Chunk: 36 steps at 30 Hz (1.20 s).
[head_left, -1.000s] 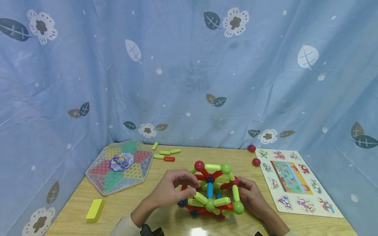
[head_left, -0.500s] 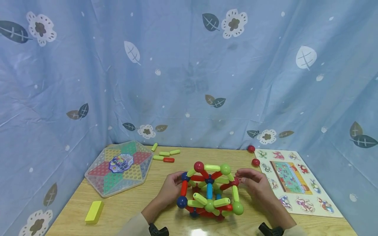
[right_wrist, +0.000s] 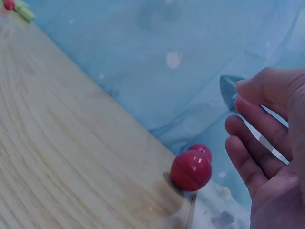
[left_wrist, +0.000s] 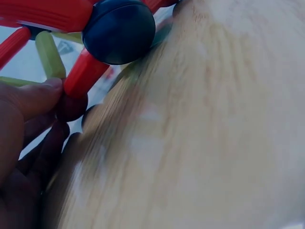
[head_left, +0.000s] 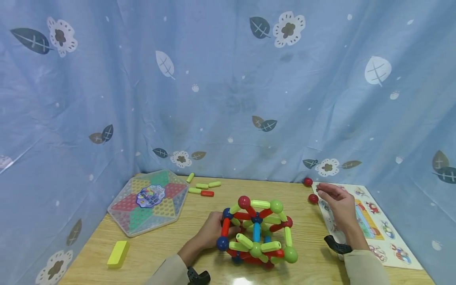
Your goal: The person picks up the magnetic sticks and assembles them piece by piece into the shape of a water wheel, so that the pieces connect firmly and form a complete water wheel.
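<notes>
A magnetic ball-and-stick model (head_left: 256,232) of red, lime, and blue rods joined by coloured balls stands on the wooden table. My left hand (head_left: 210,232) is at its left side; in the left wrist view its thumb and fingers pinch a dark red ball (left_wrist: 71,109) low in the model, near a dark blue ball (left_wrist: 119,31). My right hand (head_left: 340,206) is over the left part of the picture board, fingers loosely bent and holding nothing. Two loose red balls lie by it, the nearer red ball (head_left: 313,198) just left of the fingertips. The right wrist view shows them overlapping.
At the back left lies a hexagonal game board (head_left: 178,211), with several lime rods (head_left: 202,186) and one red rod (head_left: 207,194) beside it. A yellow block (head_left: 118,254) sits front left. The animal picture board (head_left: 409,259) covers the right side; a blue curtain (head_left: 228,99) hangs behind.
My right hand has left the model's right side and moved right and back to the loose red balls. The left hand went from the front of the model to its left side.
</notes>
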{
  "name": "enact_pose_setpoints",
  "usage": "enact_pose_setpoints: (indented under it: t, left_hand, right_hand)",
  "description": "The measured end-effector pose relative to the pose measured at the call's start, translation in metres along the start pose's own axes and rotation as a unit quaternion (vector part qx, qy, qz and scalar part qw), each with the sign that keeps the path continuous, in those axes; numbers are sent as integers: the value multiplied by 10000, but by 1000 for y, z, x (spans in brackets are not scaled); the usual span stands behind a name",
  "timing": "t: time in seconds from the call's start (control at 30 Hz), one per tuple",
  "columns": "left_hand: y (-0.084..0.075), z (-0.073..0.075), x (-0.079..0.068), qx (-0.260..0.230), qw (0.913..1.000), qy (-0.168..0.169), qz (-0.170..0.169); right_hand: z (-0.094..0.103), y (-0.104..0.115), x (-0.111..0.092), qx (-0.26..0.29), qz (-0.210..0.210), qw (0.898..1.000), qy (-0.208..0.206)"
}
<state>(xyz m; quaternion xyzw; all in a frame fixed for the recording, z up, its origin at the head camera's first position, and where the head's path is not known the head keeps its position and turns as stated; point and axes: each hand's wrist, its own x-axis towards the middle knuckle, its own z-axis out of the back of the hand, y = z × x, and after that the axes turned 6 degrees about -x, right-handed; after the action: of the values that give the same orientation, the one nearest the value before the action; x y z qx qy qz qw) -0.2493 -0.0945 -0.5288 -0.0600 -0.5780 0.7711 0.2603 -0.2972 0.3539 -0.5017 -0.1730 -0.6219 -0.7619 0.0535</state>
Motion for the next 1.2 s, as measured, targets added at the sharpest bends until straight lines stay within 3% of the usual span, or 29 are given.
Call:
enact_pose_setpoints:
  t: [0.17, 0.3, 0.4, 0.53, 0.6, 0.63, 0.73, 0.83, 0.9, 0.93, 1.0, 1.07, 1.13, 1.2]
  left_hand:
    - [3, 0, -1, -167, 9998, -6, -82]
    - [2, -1, -1, -153, 9998, -60, -68]
    - [1, -2, -1, -152, 9998, -93, -26]
    - [-2, -3, -2, -153, 9998, -129, -11]
    - [-2, -2, -2, -73, 9998, -181, -43]
    - [-2, -2, -2, -49, 9998, -208, -37]
    - [-3, 1, -3, 29, 9994, -344, -46]
    - [-2, 4, -4, 130, 9986, -518, 22]
    - [-2, 5, -3, 184, 9981, -579, 64]
    - [-2, 6, -3, 200, 9980, -584, 107]
    - [-1, 6, -3, 160, 9982, -555, 150]
    - [-1, 6, -2, 95, 9984, -517, 205]
    - [-1, 5, -2, 15, 9986, -486, 219]
    - [-2, 4, -2, -28, 9986, -490, 215]
  right_hand:
    - [-3, -9, 3, -1298, -205, 9913, -90]
    - [-6, -15, 4, -2083, -134, 9778, 170]
    - [-9, -18, 5, -2834, 149, 9583, 334]
    - [-16, -15, 4, -3763, 678, 9236, 270]
    - [-18, -9, 3, -3793, 829, 9213, 239]
    - [-20, -4, 2, -3682, 854, 9255, 242]
    - [-22, 18, -1, -2889, 745, 9535, 423]
    - [-24, 46, -6, -1620, 609, 9820, 764]
    - [-27, 64, -10, -535, 695, 9890, 1188]
    - [-29, 71, -12, 47, 761, 9860, 1486]
    - [-35, 83, -17, 1205, 1042, 9618, 2225]
    - [-43, 92, -22, 2053, 1218, 9228, 3025]
    - [-52, 99, -27, 2421, 1382, 8868, 3687]
    - [-61, 104, -33, 2429, 1521, 8652, 4114]
